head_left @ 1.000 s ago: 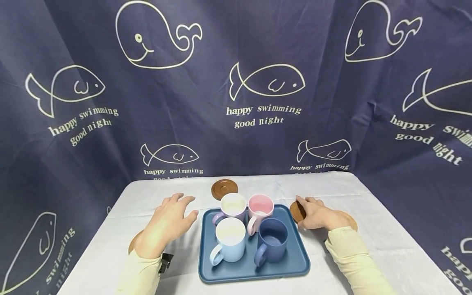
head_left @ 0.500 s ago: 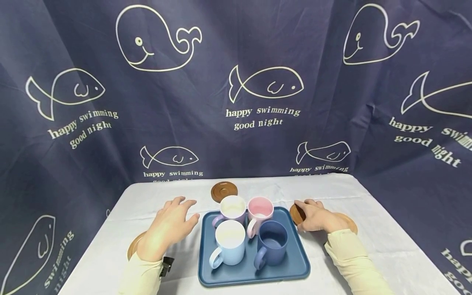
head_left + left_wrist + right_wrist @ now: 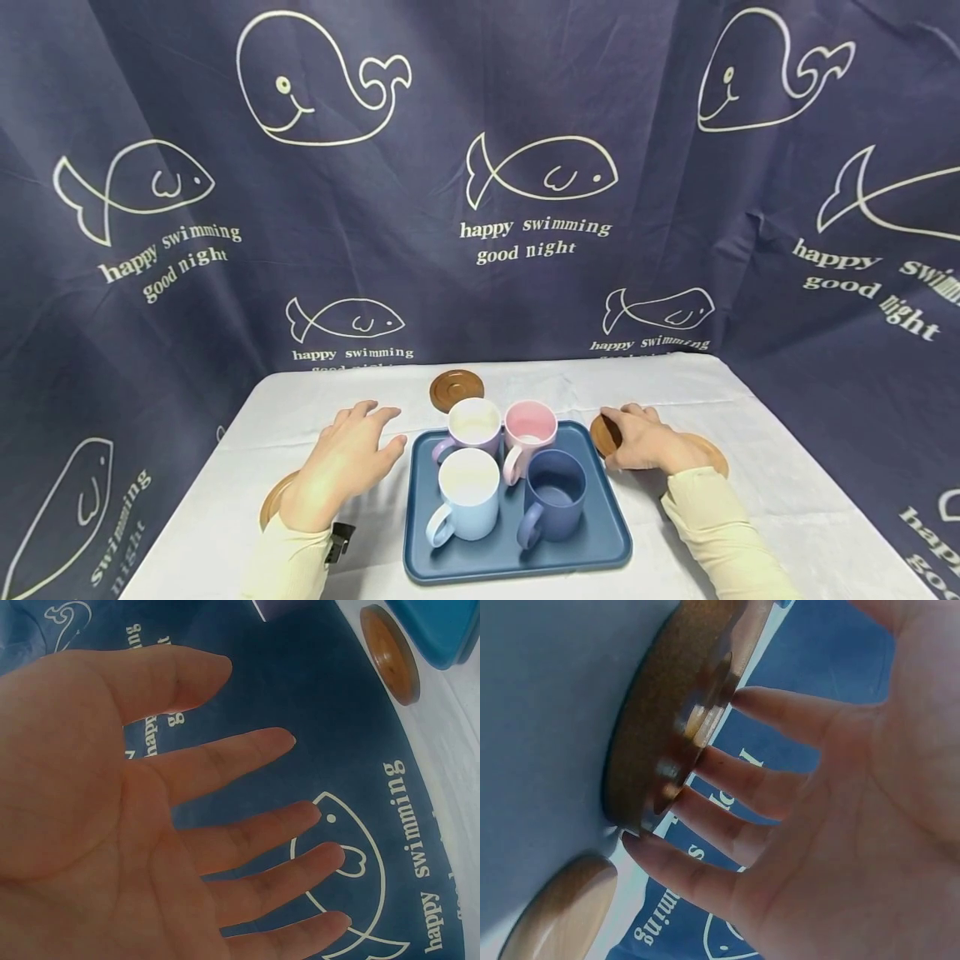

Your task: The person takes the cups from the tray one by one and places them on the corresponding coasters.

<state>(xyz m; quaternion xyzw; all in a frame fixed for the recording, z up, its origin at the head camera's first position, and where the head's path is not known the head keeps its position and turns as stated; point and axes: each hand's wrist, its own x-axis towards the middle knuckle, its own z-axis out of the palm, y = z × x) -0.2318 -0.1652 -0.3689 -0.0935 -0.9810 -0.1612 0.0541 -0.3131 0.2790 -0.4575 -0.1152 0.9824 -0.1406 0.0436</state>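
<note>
My left hand (image 3: 341, 467) hovers left of the blue tray (image 3: 517, 569), fingers spread and relaxed, palm bare in the left wrist view. A wooden coaster (image 3: 274, 502) shows partly from beneath that wrist. At the tray's right side my right hand (image 3: 648, 442) reaches over a darker wooden coaster (image 3: 602, 434). Its fingertips touch this coaster (image 3: 656, 712) in the right wrist view, and the fingers are nearly straight. On the tray stand a light blue mug (image 3: 472, 504), a dark blue mug (image 3: 558, 508), a pink mug (image 3: 525, 429) and a lilac mug (image 3: 472, 433).
Behind the tray lies another wooden coaster (image 3: 456, 390). A lighter wooden coaster (image 3: 710, 452) is partly hidden behind my right wrist. A white cloth (image 3: 360, 387) covers the table, and a dark blue printed curtain (image 3: 435, 292) hangs around its far sides.
The head view has tilted up slightly. My left hand has shifted a little right, showing more of the coaster beneath its wrist. The right hand has stayed at its coaster.
</note>
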